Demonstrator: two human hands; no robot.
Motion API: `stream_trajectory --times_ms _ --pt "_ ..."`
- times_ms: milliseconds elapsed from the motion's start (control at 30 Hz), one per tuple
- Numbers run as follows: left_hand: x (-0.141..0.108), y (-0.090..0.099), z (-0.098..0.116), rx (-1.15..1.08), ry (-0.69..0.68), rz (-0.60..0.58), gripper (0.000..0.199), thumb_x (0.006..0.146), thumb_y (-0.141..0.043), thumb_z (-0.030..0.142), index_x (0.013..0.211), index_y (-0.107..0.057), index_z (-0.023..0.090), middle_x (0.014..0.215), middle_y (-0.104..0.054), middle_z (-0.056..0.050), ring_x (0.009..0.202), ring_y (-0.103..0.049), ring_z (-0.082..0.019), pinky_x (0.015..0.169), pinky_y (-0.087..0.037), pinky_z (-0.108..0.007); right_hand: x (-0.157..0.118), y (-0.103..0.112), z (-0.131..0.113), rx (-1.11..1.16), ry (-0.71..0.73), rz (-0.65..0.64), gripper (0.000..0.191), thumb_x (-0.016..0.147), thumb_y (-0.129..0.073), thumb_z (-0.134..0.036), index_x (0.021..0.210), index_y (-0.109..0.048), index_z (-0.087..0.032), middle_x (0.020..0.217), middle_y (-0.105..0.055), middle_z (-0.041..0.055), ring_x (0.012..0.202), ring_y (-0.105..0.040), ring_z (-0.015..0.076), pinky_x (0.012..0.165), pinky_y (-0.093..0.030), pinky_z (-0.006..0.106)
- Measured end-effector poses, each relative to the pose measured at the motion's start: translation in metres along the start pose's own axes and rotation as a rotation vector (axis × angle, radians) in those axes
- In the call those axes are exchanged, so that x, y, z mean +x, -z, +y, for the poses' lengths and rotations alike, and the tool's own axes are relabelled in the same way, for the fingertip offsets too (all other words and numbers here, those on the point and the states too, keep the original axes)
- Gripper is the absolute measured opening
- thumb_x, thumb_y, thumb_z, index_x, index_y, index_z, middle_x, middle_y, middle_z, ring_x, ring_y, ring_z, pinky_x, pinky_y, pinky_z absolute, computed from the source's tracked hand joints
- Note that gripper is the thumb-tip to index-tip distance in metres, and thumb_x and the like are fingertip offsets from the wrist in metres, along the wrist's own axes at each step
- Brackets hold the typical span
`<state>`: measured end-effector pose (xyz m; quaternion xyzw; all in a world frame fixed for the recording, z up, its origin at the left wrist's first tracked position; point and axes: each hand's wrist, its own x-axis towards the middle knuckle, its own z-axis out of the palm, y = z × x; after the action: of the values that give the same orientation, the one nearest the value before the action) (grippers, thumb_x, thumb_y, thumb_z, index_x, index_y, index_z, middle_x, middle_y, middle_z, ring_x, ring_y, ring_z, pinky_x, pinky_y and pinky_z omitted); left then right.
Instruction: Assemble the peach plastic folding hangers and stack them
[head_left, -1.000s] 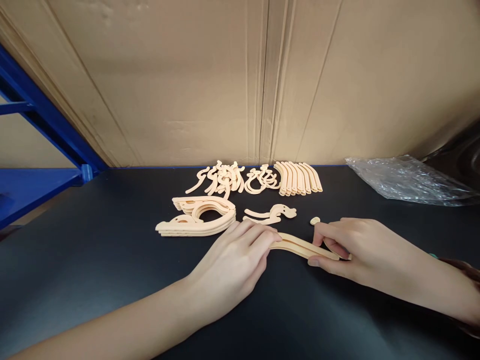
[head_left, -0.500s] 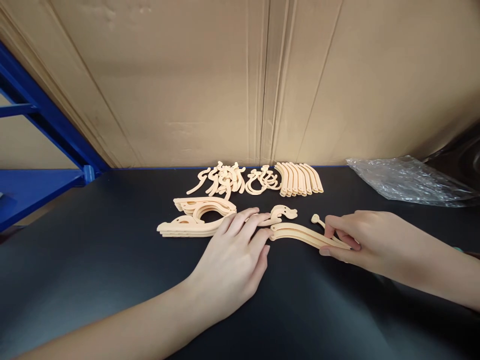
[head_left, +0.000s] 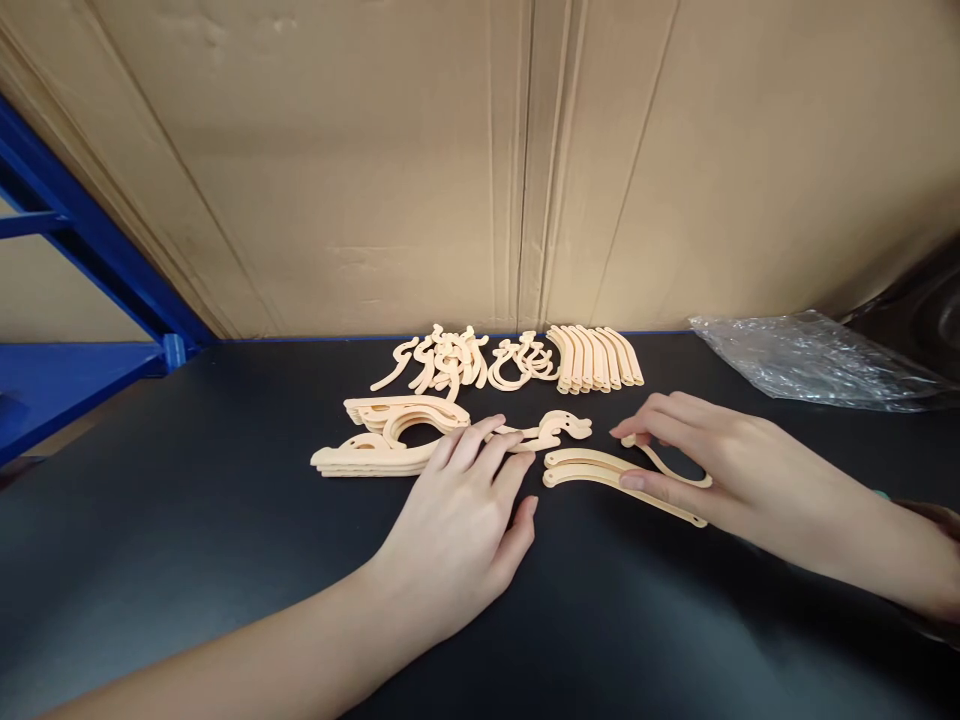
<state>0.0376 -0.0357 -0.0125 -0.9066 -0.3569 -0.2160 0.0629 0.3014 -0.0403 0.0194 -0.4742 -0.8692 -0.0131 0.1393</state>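
Observation:
My left hand (head_left: pixel 461 510) lies with fingers stretched out at the right end of a stack of beige plastic hanger pieces (head_left: pixel 375 458), hiding part of it. Just beyond those fingertips is a hook-shaped piece (head_left: pixel 566 425) with small holes. Two curved hanger arms (head_left: pixel 589 477) lie side by side between my hands. Over their right part hovers my right hand (head_left: pixel 727 460), thumb and fingers apart; its thumb tip is at the upper arm, touching or just above it. Beneath the right hand a thin curved hook (head_left: pixel 661 464) shows, its knob end near the fingertips.
On the black table (head_left: pixel 225 560), toward the back, are a heap of small hooks (head_left: pixel 450 360), some rounded hooks (head_left: pixel 511 365) and a row of curved arms (head_left: pixel 592 358). Clear plastic wrap (head_left: pixel 795 360) lies back right. Cardboard (head_left: pixel 337 170) stands behind, a blue frame (head_left: pixel 97 240) left.
My right hand has opened and let go of the hanger arms, its fingers lifting and spreading. The two arms now lie slightly apart. My left hand has barely moved.

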Motion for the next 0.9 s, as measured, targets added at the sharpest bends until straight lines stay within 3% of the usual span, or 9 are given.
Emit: stream_trajectory --times_ms 100,200,667,900 --pt "0.0 0.001 0.0 -0.004 0.004 -0.011 0.031 0.096 -0.046 0.02 0.116 -0.067 0.009 0.119 -0.068 -0.013 0.124 -0.053 -0.034 0.1 -0.047 -0.049 0.003 -0.006 0.001 -0.007 0.107 0.028 0.042 0.1 -0.045 -0.05 0.123 -0.063 -0.02 0.12 -0.065 0.0091 0.109 -0.062 0.0248 0.09 -0.051 0.039" --pt "0.0 0.002 0.0 -0.009 0.004 -0.015 0.03 0.096 -0.046 0.021 0.114 -0.067 0.01 0.119 -0.068 -0.013 0.124 -0.053 -0.034 0.1 -0.047 -0.05 0.005 -0.009 0.001 0.018 0.137 -0.041 0.041 0.101 -0.044 -0.047 0.129 -0.063 -0.023 0.13 -0.063 0.0084 0.12 -0.057 0.0261 0.098 -0.048 0.043" --pt "0.0 0.003 0.002 -0.026 -0.027 -0.031 0.033 0.096 -0.046 0.02 0.118 -0.066 0.005 0.12 -0.067 -0.015 0.127 -0.05 -0.034 0.102 -0.046 -0.051 0.004 -0.013 0.002 0.057 0.111 -0.122 0.041 0.101 -0.044 -0.047 0.125 -0.067 -0.024 0.126 -0.065 0.0078 0.116 -0.059 0.0258 0.096 -0.048 0.044" --pt "0.001 0.003 0.001 -0.005 -0.068 -0.029 0.033 0.098 -0.046 0.021 0.117 -0.066 0.003 0.117 -0.066 -0.016 0.123 -0.053 -0.034 0.101 -0.047 -0.049 0.003 -0.017 0.004 0.038 0.076 -0.048 0.039 0.1 -0.046 -0.048 0.124 -0.067 -0.025 0.126 -0.065 0.0088 0.114 -0.06 0.0268 0.094 -0.05 0.045"
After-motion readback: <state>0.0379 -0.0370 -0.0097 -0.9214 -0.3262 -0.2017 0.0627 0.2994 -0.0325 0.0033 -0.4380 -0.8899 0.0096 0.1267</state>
